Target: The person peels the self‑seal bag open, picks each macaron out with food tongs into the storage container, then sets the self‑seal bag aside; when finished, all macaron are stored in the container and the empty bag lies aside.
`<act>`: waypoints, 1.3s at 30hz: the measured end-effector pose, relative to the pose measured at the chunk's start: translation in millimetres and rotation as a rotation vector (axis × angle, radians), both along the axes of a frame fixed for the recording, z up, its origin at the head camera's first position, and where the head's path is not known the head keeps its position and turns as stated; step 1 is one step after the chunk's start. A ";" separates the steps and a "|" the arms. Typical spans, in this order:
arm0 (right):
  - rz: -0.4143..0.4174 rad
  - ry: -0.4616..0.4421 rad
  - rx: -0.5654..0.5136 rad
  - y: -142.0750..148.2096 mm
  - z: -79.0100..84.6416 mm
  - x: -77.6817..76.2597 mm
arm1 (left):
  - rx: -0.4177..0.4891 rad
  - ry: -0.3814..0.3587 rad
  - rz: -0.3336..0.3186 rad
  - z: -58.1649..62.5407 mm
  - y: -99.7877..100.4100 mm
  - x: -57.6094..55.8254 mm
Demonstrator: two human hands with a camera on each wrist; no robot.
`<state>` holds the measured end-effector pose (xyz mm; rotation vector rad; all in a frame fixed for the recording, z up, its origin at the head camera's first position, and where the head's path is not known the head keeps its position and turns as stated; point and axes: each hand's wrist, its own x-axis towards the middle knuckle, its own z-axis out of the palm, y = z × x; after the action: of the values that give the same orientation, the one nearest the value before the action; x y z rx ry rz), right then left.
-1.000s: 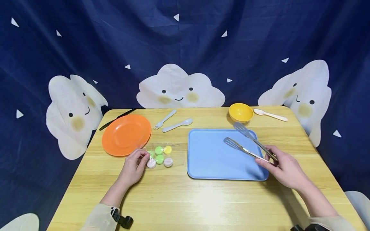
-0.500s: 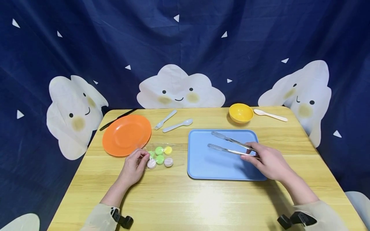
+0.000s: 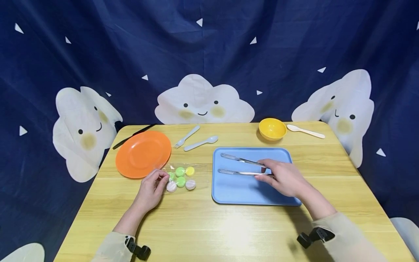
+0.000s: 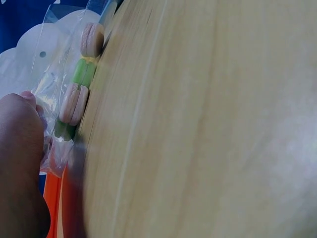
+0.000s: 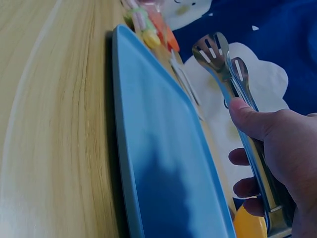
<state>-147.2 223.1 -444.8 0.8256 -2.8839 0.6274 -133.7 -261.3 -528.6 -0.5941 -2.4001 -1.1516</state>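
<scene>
My left hand [image 3: 151, 193] rests at the left end of a clear plastic bag [image 3: 202, 175], thumb and fingers pinching its edge. Inside the bag lie several macarons [image 3: 180, 181], green, yellow and pale pinkish; the left wrist view shows pale and green macarons [image 4: 75, 103] from the side. My right hand [image 3: 289, 179] grips a pair of metal tongs [image 3: 241, 173] over a blue tray [image 3: 226, 194]. The tongs' slotted tips point left toward the bag, spread apart with nothing between them. In the right wrist view the tongs [image 5: 255, 151] are held clear above the tray.
An orange plate [image 3: 143, 154] is left of the bag, a black utensil [image 3: 127, 139] behind it. A pale blue fork [image 3: 187, 136] and spoon [image 3: 201, 143] lie behind the bag. At the back right are a yellow bowl [image 3: 272, 128] and a cream spoon [image 3: 306, 131].
My right hand has carried the tongs leftward across the tray, and their tips have swung round to point left. The left hand has stayed at the bag.
</scene>
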 end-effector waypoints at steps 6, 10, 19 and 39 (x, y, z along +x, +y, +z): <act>0.058 -0.013 0.003 -17.7 -5.6 -11.9 | 0.004 0.009 -0.006 0.6 0.0 -0.7; 0.085 -0.023 0.037 -30.9 -6.2 -17.8 | 0.010 0.028 -0.013 1.9 0.2 -0.3; 0.140 -0.023 0.154 -62.1 -6.1 -26.3 | 0.034 0.028 -0.030 -0.2 -1.0 -1.4; 0.135 -0.029 0.181 -108.5 -22.4 -28.7 | 0.016 0.042 -0.034 0.4 1.0 -1.8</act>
<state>-175.9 114.6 -467.2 1.0493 -2.9635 0.3961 -135.5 -260.3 -528.2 -0.6498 -2.3517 -1.1592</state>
